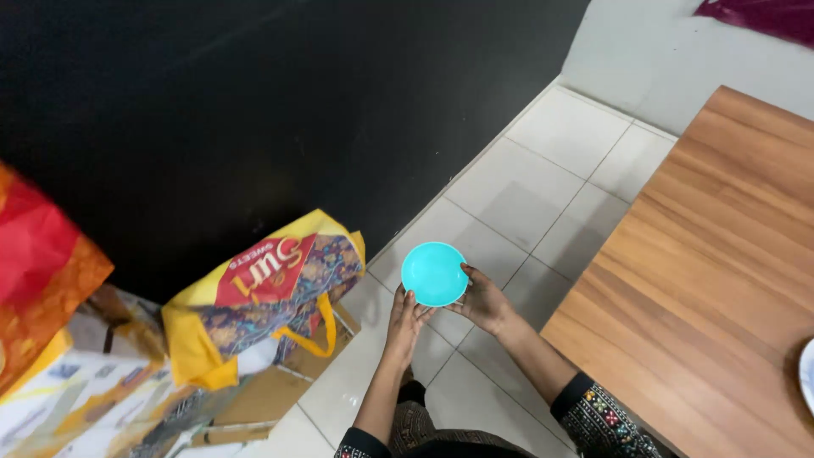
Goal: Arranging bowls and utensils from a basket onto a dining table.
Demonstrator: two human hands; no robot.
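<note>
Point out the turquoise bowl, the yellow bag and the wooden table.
turquoise bowl (433,273), head view, centre of its round face
yellow bag (182,339), head view, yellow lower left side
wooden table (712,271), head view, bare top

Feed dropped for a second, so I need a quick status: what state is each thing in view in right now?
Turquoise bowl: held up over the floor, tilted, empty.
Left hand: fingers on the bowl's lower edge.
Right hand: gripping the bowl's right edge.
Yellow bag: on the floor, slumped, mouth not visible.
Wooden table: mostly bare; white plate at its edge, cut off.
</note>
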